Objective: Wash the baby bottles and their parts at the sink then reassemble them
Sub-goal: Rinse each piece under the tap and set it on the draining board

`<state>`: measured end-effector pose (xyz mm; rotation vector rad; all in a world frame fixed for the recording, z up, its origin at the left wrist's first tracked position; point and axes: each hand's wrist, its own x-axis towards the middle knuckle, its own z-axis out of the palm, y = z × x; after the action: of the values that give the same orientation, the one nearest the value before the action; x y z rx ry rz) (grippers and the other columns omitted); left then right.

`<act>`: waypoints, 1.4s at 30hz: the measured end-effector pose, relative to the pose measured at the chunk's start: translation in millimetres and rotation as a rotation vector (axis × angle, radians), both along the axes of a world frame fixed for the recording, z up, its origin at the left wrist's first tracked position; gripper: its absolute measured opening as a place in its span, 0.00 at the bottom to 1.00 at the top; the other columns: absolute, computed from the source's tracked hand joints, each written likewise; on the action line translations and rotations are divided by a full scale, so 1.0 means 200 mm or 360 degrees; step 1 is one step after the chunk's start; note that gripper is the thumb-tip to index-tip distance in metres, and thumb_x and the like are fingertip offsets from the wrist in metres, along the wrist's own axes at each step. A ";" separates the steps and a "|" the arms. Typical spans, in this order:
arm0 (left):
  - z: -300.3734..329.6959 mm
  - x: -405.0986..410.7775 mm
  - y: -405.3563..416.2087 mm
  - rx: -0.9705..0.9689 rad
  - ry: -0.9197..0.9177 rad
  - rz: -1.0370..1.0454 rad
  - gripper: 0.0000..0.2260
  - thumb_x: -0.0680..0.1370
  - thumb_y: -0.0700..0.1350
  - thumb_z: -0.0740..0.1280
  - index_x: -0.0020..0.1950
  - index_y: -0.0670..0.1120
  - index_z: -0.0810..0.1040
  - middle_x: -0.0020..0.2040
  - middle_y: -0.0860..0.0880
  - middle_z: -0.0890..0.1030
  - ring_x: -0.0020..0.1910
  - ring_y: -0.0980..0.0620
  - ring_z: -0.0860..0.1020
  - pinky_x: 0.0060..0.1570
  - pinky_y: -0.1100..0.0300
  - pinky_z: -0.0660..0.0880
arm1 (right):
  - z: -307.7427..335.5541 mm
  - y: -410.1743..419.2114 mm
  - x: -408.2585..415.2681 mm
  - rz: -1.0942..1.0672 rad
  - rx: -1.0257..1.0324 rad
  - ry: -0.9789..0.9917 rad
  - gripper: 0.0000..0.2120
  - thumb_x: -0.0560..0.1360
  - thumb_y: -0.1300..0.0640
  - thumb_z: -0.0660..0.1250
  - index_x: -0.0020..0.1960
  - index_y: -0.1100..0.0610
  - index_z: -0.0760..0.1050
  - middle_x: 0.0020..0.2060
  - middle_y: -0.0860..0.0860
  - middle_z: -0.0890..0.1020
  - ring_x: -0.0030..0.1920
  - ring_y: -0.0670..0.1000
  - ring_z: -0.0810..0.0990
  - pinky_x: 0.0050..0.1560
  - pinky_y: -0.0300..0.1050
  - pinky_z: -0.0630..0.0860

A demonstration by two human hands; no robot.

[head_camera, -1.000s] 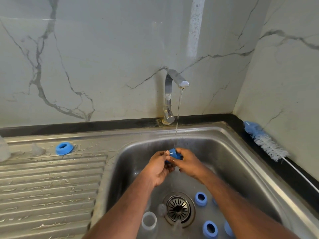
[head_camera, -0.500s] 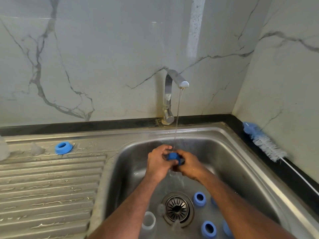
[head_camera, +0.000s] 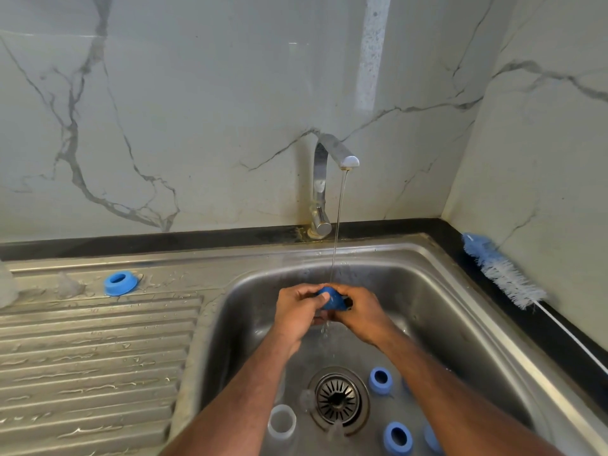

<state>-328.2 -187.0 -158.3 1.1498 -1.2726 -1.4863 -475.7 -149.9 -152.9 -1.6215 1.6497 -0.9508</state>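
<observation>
Over the steel sink (head_camera: 427, 278), my left hand (head_camera: 297, 312) and my right hand (head_camera: 363, 315) both grip one blue bottle collar (head_camera: 330, 299) under a thin stream from the tap (head_camera: 324, 179). Water drips off below my hands. On the sink floor lie two blue collars (head_camera: 380, 380) (head_camera: 397, 437), with a third at my right forearm, partly hidden. A clear bottle (head_camera: 282, 422) stands near the drain (head_camera: 339, 398). Another blue collar (head_camera: 120, 283) sits on the wet drainboard beside a clear nipple (head_camera: 67, 286).
A blue-and-white bottle brush (head_camera: 503, 271) lies on the black counter strip at the right wall. The ribbed drainboard (head_camera: 92, 357) stretches to the left, wet with droplets. A clear part shows at the far left edge (head_camera: 6, 287). Marble wall stands behind.
My hands have kept turning and rubbing the blue collar under the stream, staying in the same spot. Nothing else has moved.
</observation>
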 end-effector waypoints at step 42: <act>-0.02 0.03 -0.04 0.0257 -0.0536 0.0287 0.08 0.81 0.44 0.63 0.50 0.42 0.81 0.43 0.44 0.86 0.32 0.51 0.74 0.32 0.59 0.71 | -0.03 -0.02 0.00 0.0029 0.0396 0.0659 0.23 0.68 0.48 0.80 0.60 0.49 0.78 0.53 0.47 0.82 0.51 0.48 0.81 0.55 0.49 0.80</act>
<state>-323.0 -195.6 -162.8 1.6307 -1.2449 -1.3167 -475.4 -154.3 -158.7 -1.7323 1.9300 -0.3915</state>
